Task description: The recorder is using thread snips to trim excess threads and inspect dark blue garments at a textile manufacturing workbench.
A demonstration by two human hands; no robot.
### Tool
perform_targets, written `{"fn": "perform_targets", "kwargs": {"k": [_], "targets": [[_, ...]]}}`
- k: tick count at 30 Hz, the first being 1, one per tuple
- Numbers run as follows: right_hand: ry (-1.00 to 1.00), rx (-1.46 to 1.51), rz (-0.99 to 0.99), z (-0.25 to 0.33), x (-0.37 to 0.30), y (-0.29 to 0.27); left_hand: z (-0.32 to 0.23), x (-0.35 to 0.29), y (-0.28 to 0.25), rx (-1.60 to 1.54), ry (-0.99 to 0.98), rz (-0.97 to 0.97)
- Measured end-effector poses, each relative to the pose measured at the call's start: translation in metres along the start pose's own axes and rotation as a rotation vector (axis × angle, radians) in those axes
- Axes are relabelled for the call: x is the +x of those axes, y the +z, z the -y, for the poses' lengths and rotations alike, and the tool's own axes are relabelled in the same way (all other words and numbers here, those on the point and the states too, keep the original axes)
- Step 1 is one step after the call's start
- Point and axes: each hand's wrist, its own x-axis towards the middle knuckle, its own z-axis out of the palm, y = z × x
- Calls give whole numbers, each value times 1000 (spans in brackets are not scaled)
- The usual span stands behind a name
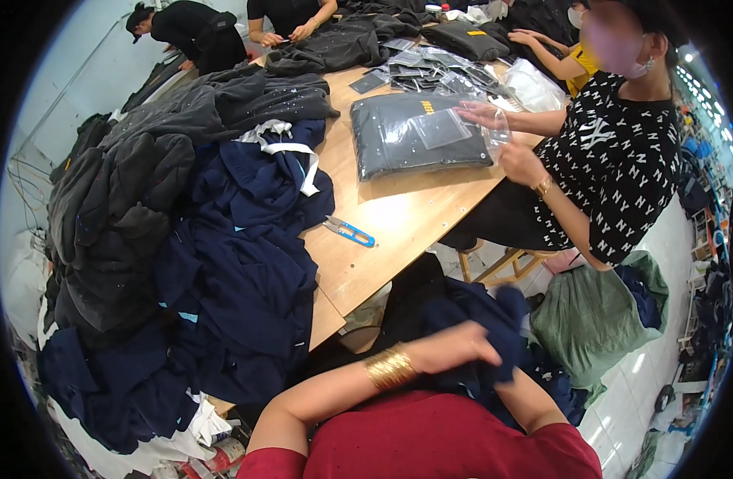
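Just past my red-sleeved front, a navy garment is bunched up and smeared by motion. My left hand, below a wide gold bracelet, is closed against this cloth, its fingers blurred. My right forearm runs up into the same fabric, which hides the right hand and its fingers. Blue-handled thread snips lie on the wooden table, apart from both hands. Left of them, a heap of navy garments spills over the table edge, with white strips on top.
Dark grey garments are piled at the left. Across the table, a co-worker handles clear packets over a bagged dark garment. More small packets lie behind it. A green sack with navy cloth stands on the floor at right, near a wooden stool.
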Motion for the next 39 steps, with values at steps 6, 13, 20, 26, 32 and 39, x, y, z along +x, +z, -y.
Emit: {"fn": "perform_targets", "kwargs": {"k": [6, 13, 20, 26, 32, 39], "targets": [[106, -93, -189, 63, 11, -34, -42, 3, 26, 691, 857, -8], [263, -158, -393, 111, -43, -68, -58, 6, 77, -50, 848, 404], [414, -34, -565, 114, -86, -115, -16, -18, -44, -747, 337, -337], [695, -709, -877, 117, -121, -227, 44, -46, -88, -1215, 430, -425], [186, -202, -358, 125, -19, -63, 8, 4, -20, -274, 665, -342], [59, -42, -739, 150, 21, -106, -8, -3, -50, 459, 668, -775]]}}
